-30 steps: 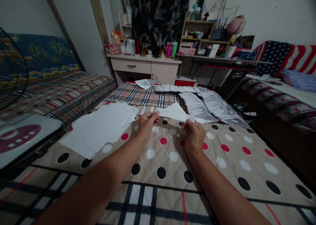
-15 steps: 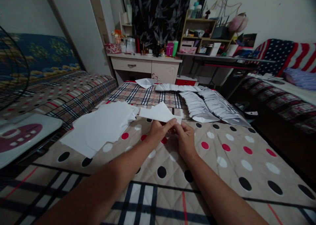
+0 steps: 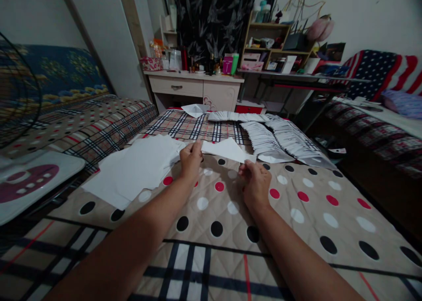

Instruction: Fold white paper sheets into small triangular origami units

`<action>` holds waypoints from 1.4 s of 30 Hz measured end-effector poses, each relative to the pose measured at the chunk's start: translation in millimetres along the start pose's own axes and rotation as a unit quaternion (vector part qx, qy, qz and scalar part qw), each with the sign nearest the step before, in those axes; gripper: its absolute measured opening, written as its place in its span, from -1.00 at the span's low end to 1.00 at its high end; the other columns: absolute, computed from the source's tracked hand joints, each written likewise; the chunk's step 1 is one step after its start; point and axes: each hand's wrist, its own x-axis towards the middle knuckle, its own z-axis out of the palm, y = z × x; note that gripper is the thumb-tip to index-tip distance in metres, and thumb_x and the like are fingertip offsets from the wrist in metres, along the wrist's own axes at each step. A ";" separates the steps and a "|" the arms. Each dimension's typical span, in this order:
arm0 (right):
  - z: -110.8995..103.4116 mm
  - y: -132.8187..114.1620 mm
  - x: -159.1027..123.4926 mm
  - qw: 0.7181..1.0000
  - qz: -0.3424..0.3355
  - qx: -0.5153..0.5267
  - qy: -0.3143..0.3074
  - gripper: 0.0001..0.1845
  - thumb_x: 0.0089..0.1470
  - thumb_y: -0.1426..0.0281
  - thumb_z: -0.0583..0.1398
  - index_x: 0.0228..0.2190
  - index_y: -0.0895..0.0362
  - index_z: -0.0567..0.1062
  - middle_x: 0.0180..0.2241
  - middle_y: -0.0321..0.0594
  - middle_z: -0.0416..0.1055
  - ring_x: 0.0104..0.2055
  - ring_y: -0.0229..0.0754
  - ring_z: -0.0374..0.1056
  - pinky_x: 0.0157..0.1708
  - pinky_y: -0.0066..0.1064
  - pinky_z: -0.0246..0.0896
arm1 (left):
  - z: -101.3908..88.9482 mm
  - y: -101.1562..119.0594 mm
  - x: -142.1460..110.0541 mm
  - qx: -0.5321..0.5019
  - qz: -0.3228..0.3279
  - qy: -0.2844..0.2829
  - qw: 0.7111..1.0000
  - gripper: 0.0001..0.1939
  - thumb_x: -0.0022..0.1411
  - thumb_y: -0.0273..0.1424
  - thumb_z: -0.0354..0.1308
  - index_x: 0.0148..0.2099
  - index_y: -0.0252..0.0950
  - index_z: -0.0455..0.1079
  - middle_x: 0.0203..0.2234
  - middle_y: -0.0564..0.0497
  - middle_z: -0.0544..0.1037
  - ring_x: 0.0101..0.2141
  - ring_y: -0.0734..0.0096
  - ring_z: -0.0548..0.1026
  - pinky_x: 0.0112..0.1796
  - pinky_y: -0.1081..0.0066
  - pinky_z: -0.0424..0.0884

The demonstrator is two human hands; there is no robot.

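Note:
A folded white sheet of paper (image 3: 227, 148) is stretched between my two hands above the bedspread. My left hand (image 3: 191, 159) pinches its left end, and my right hand (image 3: 256, 180) pinches its lower right corner between thumb and fingers. Left of my hands lies a loose, fanned stack of flat white paper (image 3: 135, 169). To the right, long rows of folded papers (image 3: 267, 140) stand close together, overlapping one another. One more folded white paper (image 3: 195, 110) rests farther back on the bed.
The bedspread (image 3: 217, 257) is quilted, with dots and plaid. A fan (image 3: 20, 94) with a white and maroon base stands at the left edge. Behind the bed are a white dresser (image 3: 174, 86) with bottles and a shelf (image 3: 263, 50); a sofa is at right.
My left hand has moved left and slightly up to the paper's left end. My right hand has shifted a little right, so the hands are farther apart with the paper between them.

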 end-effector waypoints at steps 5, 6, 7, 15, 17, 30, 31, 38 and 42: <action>-6.8 0.0 12.7 0.996 0.037 0.066 0.056 -0.79 -0.16 0.35 0.23 -0.69 0.14 0.36 -0.72 -0.39 0.28 -0.69 -0.41 0.07 -0.71 -0.55 -0.07 | -11.3 -5.1 13.1 0.048 0.068 0.032 0.996 -0.63 0.22 -0.24 0.08 -0.55 -0.26 0.09 -0.69 0.19 0.12 -0.67 0.62 0.08 -0.61 0.55 0.04; -7.3 -0.2 13.7 0.996 0.044 0.067 0.050 -0.79 -0.17 0.35 0.23 -0.70 0.14 0.35 -0.72 -0.40 0.26 -0.70 -0.42 0.05 -0.72 -0.56 -0.09 | -12.3 -6.1 13.4 0.087 0.103 0.017 0.991 -0.74 0.20 -0.29 0.12 -0.46 -0.29 0.20 -0.62 0.15 0.25 -0.62 0.61 0.17 -0.58 0.56 0.11; -7.6 -0.4 14.0 0.996 0.049 0.066 0.046 -0.78 -0.17 0.35 0.24 -0.70 0.14 0.35 -0.72 -0.40 0.26 -0.70 -0.42 0.04 -0.72 -0.56 -0.09 | -12.6 -6.6 12.7 0.127 0.143 -0.004 0.982 -0.87 0.15 -0.36 0.17 -0.32 -0.29 0.29 -0.49 0.10 0.37 -0.56 0.59 0.27 -0.54 0.57 0.18; -7.7 0.5 11.4 0.996 0.076 0.047 0.025 -0.77 -0.19 0.35 0.25 -0.71 0.16 0.37 -0.74 -0.38 0.25 -0.72 -0.43 0.06 -0.75 -0.57 -0.12 | -9.5 4.8 0.2 0.329 0.426 -0.172 0.825 -0.51 0.05 -0.59 0.24 0.04 -0.14 0.44 0.09 -0.08 0.38 0.08 0.21 0.33 0.02 0.16 0.33; -7.9 0.9 10.7 0.996 0.075 0.039 0.010 -0.75 -0.17 0.34 0.26 -0.72 0.17 0.36 -0.74 -0.37 0.24 -0.72 -0.43 0.07 -0.75 -0.57 -0.13 | -9.6 5.5 1.0 0.307 0.433 -0.191 0.826 -0.71 0.11 -0.55 0.24 -0.12 -0.15 0.53 -0.07 -0.05 0.51 -0.02 0.26 0.40 0.00 0.18 0.34; -7.4 3.9 8.4 0.996 -0.022 -0.074 -0.038 -0.49 -0.11 0.09 0.33 -0.14 0.08 0.50 -0.19 -0.22 0.42 -0.37 -0.27 0.30 -0.57 -0.51 0.22 | -8.2 2.2 -0.3 0.071 -0.011 -0.191 0.979 -0.69 0.03 -0.16 0.29 -0.50 -0.32 0.44 -0.63 0.08 0.43 -0.57 0.53 0.35 -0.50 0.51 0.26; -7.3 3.3 7.4 0.995 -0.016 -0.084 -0.052 -0.53 -0.12 0.10 0.34 -0.19 0.11 0.53 -0.28 -0.22 0.44 -0.40 -0.27 0.29 -0.57 -0.50 0.20 | -8.0 2.0 -0.2 0.066 -0.017 -0.189 0.980 -0.69 0.01 -0.16 0.30 -0.49 -0.32 0.44 -0.63 0.08 0.44 -0.57 0.54 0.35 -0.50 0.51 0.26; -4.7 -1.0 -3.4 0.956 0.005 -0.188 -0.225 -0.63 -0.07 0.19 0.31 -0.69 0.18 0.44 -0.71 -0.34 0.25 -0.64 -0.36 0.07 -0.63 -0.48 -0.09 | -6.5 -4.1 1.2 0.014 -0.069 -0.115 0.991 -0.63 -0.08 -0.11 0.36 -0.41 -0.33 0.44 -0.60 0.10 0.43 -0.58 0.55 0.33 -0.52 0.52 0.24; -1.6 -0.7 -10.3 0.909 -0.020 -0.253 -0.332 -0.62 -0.02 0.23 0.27 -0.71 0.18 0.41 -0.72 -0.39 0.16 -0.63 -0.38 -0.01 -0.62 -0.49 -0.17 | -3.3 -2.4 -2.4 0.009 -0.079 -0.124 0.989 -0.62 -0.07 -0.10 0.35 -0.40 -0.33 0.43 -0.60 0.13 0.41 -0.60 0.58 0.29 -0.55 0.54 0.20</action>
